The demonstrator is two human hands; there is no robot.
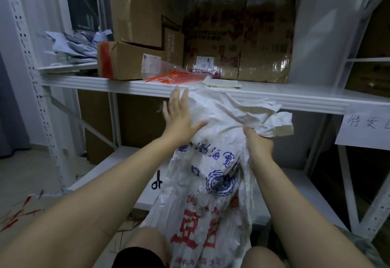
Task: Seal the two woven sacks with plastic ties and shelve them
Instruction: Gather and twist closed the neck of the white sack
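Two bare hands at work on one white woven sack (pixel 206 183), upright between the knees in front of a white metal shelf (pixel 274 99). Left hand (pixel 179 118) spread flat, fingers wide apart, palm pressed against the left side of the sack's crumpled neck, gripping nothing. Right hand (pixel 258 141) closed in a tight grip on a bunched fold of fabric just below the sack's mouth, fingers curled under and mostly hidden. Loose, wrinkled top of the sack flopped forward, level with the shelf's front edge. Coarse, creased weave printed with blue characters and round blue emblems above, large red characters lower down.

On the shelf just behind the sack, a clear plastic bag of thin orange-red plastic ties (pixel 179 76), beside a small flat stack of pale folded paper (pixel 223 83). Behind those, dented brown cardboard boxes (pixel 135 33), one with a red band of tape and a white label, and a large carton (pixel 238 40) wrapped in glossy film. Black-handled scissors (pixel 157 180) flat on the lower white shelf board, left of the sack. Loose red ties (pixel 19 213) scattered on the pale floor at lower left. Handwritten paper sign (pixel 365 130) taped to the shelf edge at right.
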